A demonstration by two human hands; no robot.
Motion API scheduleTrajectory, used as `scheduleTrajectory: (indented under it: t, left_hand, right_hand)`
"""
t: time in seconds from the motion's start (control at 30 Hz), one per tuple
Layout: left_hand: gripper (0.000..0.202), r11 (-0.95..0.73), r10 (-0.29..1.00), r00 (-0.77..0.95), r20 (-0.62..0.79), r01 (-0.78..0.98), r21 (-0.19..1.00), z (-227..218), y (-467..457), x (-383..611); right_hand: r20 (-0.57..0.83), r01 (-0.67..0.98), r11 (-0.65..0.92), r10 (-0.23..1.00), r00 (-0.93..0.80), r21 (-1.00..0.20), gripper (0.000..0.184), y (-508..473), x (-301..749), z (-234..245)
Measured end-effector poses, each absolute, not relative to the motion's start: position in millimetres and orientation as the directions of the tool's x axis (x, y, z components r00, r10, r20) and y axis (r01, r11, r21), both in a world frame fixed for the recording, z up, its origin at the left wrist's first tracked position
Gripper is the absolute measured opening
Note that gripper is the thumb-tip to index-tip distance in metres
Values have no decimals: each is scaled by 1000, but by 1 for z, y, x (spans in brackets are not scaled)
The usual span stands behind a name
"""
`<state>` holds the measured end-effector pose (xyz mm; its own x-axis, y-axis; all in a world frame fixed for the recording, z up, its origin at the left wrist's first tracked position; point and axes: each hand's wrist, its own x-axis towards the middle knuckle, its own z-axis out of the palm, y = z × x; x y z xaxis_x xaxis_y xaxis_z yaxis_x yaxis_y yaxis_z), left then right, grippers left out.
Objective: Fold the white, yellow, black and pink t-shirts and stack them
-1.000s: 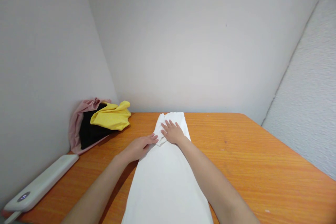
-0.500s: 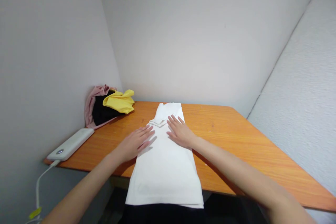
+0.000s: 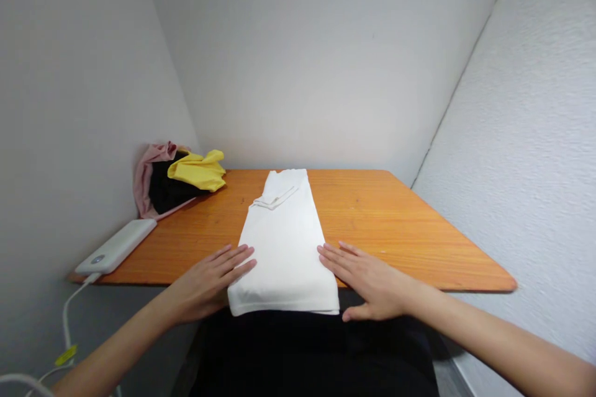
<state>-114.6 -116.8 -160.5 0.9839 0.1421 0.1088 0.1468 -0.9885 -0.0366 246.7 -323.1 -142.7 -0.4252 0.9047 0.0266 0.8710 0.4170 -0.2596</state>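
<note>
A white garment (image 3: pixel 286 248), folded into a long strip, lies on the wooden table with its near end hanging over the front edge. A small folded flap, perhaps a sleeve, crosses it near the far end. My left hand (image 3: pixel 209 279) rests with outstretched fingers on the garment's left side, close to the table's edge; its thumb is hidden. On the opposite side my right hand (image 3: pixel 367 282) is spread, fingertips touching the garment's right edge and thumb pointing toward me. Neither hand grasps the cloth.
A heap of pink, black and yellow cloth (image 3: pixel 198 170) sits at the table's back left. In front of it lies a white power bank (image 3: pixel 116 248) with a white cable (image 3: pixel 67 322) hanging down. Walls enclose the wooden table (image 3: pixel 395 229) at the left, back and right.
Both hands have slid from the garment's middle toward me, near the front edge, and moved farther apart. The garment's near end hangs less far over the edge. The camera view has shifted slightly.
</note>
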Motion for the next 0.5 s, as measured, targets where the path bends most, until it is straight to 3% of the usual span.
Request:
scheduleTrajectory:
  t: [0.07,0.17,0.3,0.4,0.5]
  left_hand:
    - [70,-978,139,975,173,163,-132,-173,-117,-113]
    - [60,-960,78,958,277,146,-237,-185,-118,-108]
    - [47,-966,-41,923,384,61,-251,-190,-123,-108]
    - [38,-990,-3,858,513,68,-121,-193,-132,-117]
    - [24,-991,128,772,622,81,103,-196,-150,-123]
  right_hand:
    - [62,900,403,915,-399,-167,79,-324,243,-152]
    - [187,923,377,904,-384,72,58,-318,236,-172]
    - [330,861,394,806,-491,321,46,-315,232,-190]
    - [447,858,419,733,-512,296,41,-323,233,-189]
    - [575,870,481,685,-447,103,35,-338,230,-183]
